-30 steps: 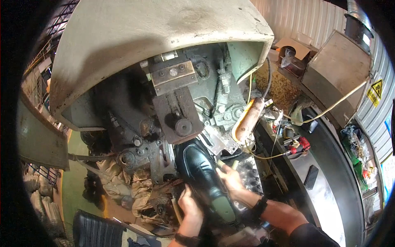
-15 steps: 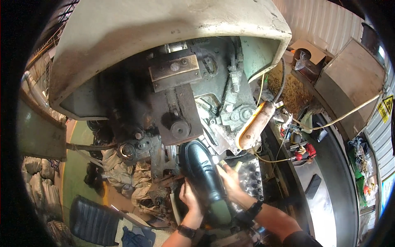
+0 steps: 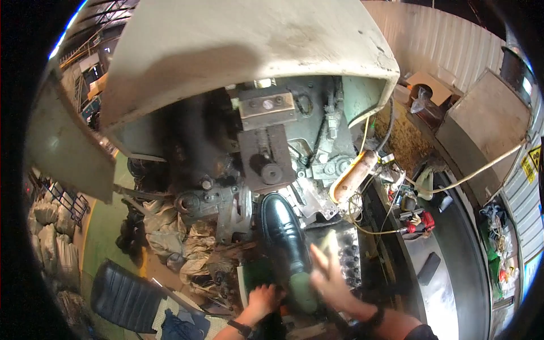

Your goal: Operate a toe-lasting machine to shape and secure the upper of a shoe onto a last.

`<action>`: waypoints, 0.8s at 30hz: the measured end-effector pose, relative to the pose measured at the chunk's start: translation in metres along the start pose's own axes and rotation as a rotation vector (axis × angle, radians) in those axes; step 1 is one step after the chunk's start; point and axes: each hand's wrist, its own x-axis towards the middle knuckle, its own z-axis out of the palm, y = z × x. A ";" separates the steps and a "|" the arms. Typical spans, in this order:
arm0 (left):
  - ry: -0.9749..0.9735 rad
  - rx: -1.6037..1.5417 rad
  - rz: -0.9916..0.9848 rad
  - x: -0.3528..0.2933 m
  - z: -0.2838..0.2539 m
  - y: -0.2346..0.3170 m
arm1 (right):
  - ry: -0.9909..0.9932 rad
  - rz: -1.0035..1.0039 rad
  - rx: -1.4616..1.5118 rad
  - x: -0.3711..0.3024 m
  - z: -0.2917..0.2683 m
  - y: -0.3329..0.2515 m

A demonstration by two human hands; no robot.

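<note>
A shiny black leather shoe (image 3: 279, 224) sits toe-forward under the machine's press block (image 3: 266, 153). A dull green shoe last (image 3: 304, 292) shows at its heel opening. My left hand (image 3: 262, 301) is low beside the heel with its fingers curled inward; whatever they close on is hidden in the dark. To the right of the shoe, my right hand (image 3: 334, 283) is smeared by motion, its fingers apart. A pale yellowish strip, perhaps a finger covering, shows at its fingertips. It seems clear of the shoe, though contact near the heel is hard to judge.
The machine's large cream hood (image 3: 249, 39) overhangs the work. An elongated, worn lamp-like fixture (image 3: 354, 177) hangs at right, by a cable. Beyond it runs a bench with a red tool (image 3: 420, 225) and a dark block (image 3: 429, 268). A black chair (image 3: 124, 296) stands lower left.
Both hands have come off the shoe's sides: the left moved down toward me, the right back toward the heel. The shoe remains under the press block. The view has shifted slightly.
</note>
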 end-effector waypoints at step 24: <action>0.896 -1.872 0.159 -0.204 -0.159 -0.037 | -0.631 -0.331 -0.309 -0.122 0.024 -0.042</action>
